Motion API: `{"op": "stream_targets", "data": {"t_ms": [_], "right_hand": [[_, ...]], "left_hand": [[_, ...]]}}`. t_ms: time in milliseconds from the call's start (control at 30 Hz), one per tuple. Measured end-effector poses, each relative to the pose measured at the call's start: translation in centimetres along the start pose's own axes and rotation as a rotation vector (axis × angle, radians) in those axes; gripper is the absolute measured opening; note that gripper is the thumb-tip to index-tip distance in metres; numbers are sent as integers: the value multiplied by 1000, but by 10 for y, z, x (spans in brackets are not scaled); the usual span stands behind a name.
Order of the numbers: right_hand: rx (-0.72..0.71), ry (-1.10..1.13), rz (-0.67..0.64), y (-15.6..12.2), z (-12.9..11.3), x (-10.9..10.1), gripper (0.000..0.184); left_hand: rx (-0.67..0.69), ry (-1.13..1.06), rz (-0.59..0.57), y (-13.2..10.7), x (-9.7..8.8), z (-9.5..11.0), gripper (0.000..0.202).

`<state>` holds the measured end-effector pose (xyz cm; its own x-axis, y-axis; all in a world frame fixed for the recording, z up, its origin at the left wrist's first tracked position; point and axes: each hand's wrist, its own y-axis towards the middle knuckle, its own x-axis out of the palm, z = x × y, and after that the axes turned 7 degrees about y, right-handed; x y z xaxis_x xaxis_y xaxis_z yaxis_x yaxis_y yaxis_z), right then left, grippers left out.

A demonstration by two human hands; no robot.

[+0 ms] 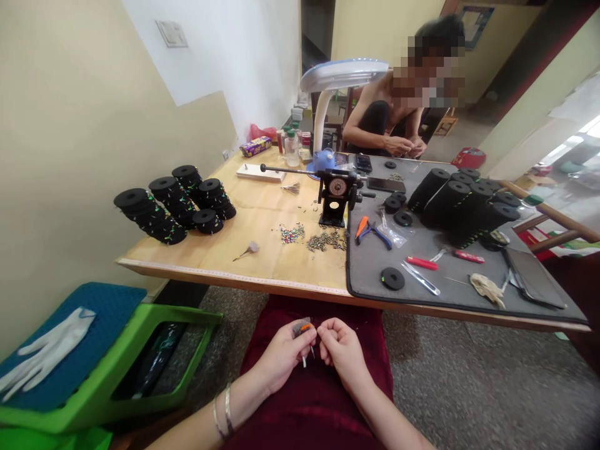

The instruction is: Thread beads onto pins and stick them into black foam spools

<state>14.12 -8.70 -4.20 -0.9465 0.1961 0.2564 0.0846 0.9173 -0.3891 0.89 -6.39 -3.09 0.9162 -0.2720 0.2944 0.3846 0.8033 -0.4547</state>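
Over the dark red cloth [323,400] on my lap, both hands meet just below the table edge. My left hand [294,347] is closed around a small grey and orange piece [304,326], and a thin white stick shows below its fingers; its kind I cannot make out. Close beside it, almost touching, my right hand [340,350] pinches thumb against forefinger. Whatever lies in that pinch is too small to name. Ahead on the wooden table lie a heap of coloured beads [292,234] and a heap of small metal pieces [325,241].
Black spools stand stacked at left [171,200] and right [450,200]. A winding device [334,197] and a lamp [344,74] stand mid-table. On the grey mat [375,275] lie pliers [372,232] and tweezers [420,278]. Another person [379,119] sits opposite. A green stool [201,337] stands left.
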Motion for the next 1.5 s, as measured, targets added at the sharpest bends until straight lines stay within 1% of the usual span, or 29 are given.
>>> {"op": "stream_targets", "data": {"t_ms": [100,333,467,567,767,1000,1267,1500], "right_hand": [[16,7,0,-2,0,-1,37],[98,4,-68,-12,-5,-1,38],[131,17,-79,-13,-8,0,37],[142,20,-84,-11,-7,0,34],[152,52,-76,-8,-4,-2,33],[132,97,-49,-6,-4,-2,39],[84,132,-35,-5,-4,-2,39],[44,213,-4,-5,-6,-5,37]], "left_hand": [[56,74,39,2,-3,-2,30],[213,338,151,2,-10,-2,23],[283,472,180,2,-10,1,21],[328,534,188,1,-10,2,19],[348,595,188,1,-10,2,19],[362,645,149,-3,-7,3,18],[330,636,113,-5,-3,7,16],[290,577,96,-3,-4,9,7]]}}
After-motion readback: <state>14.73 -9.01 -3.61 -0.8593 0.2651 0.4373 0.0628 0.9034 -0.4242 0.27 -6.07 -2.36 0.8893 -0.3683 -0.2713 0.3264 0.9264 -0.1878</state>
